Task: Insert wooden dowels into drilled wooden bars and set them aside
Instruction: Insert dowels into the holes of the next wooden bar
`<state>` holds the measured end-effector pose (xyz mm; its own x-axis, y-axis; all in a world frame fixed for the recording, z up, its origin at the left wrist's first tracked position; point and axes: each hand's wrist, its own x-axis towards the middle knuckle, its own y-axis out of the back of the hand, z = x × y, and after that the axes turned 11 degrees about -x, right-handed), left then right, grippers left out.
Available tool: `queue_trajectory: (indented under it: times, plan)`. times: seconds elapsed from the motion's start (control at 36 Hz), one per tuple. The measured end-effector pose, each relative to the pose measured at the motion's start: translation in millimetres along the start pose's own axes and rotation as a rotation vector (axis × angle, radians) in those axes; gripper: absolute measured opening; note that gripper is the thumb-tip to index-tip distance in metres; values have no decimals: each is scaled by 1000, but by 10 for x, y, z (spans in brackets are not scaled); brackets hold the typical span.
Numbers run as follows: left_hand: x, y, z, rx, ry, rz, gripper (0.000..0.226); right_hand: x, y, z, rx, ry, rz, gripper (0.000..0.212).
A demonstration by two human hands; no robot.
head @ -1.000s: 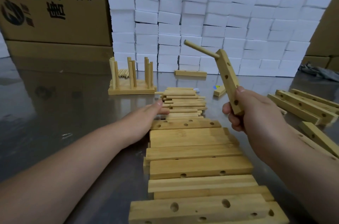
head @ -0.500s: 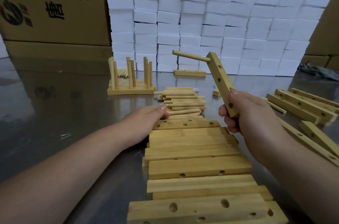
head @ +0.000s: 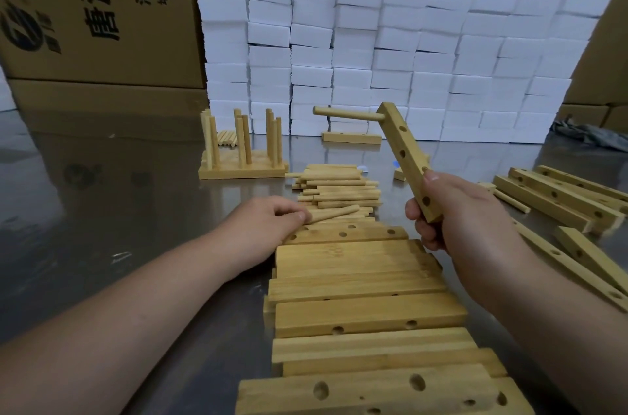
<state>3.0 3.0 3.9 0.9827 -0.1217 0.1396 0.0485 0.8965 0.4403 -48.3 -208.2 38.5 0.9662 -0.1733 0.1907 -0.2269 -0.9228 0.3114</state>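
The widest open stretch of the steel table (head: pixel 102 210) lies left of the left forearm, glossy and mirroring the cardboard boxes (head: pixel 85 6) behind it. Down the middle a row of flat wooden bars (head: pixel 367 316) runs from the near edge of view to the pile of dowels (head: pixel 339 188), their long edges touching or overlapping. On the right, more drilled bars (head: pixel 560 200) lie at slants, leaving only a narrow lane beside the right forearm. A wall of white foam blocks (head: pixel 390 51) closes off the far side, with a grey cloth (head: pixel 591 136) crumpled at its right end and a short bar (head: pixel 351 137) at its foot. Left of the pile stands a wooden rack (head: pixel 243 170), a flat base with dowels upright in it.

The wood is pale and smooth with straight grain. The bars are square-edged with round holes, and the dowels are plain cylinders.

The right hand (head: pixel 465 210) clenches the lower end of a drilled bar (head: pixel 406 156), held off the table above the row, its top leaning far and left, with holes spaced along its face. One inserted dowel (head: pixel 346 114) juts left from its top end, roughly level. The left hand (head: pixel 268 227) sits low at the near edge of the pile, fingers curled, pinching the end of a loose dowel (head: pixel 334 213) lying askew on the others
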Motion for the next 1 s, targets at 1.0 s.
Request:
queue_trajectory:
  times: [1.0]
  plan:
    - [-219, -36, 296, -267, -289, 326, 15, -10, 1, -8, 7, 1, -27, 29]
